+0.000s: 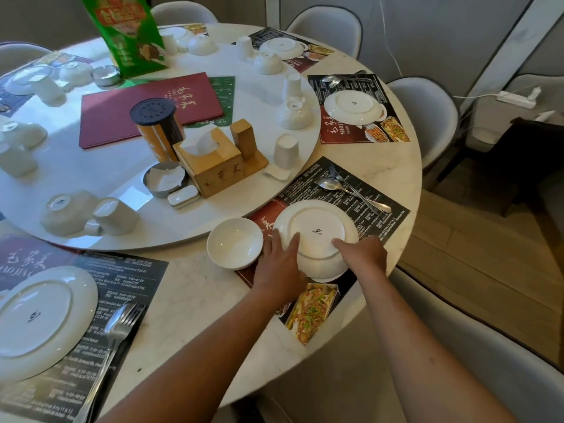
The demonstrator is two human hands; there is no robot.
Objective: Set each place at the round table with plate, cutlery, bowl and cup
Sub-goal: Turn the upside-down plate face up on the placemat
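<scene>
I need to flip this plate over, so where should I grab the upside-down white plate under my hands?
Grip the upside-down white plate by its rim at opposite left and right edges; its near edge is already lifted off the placemat, leaving finger room underneath.
</scene>
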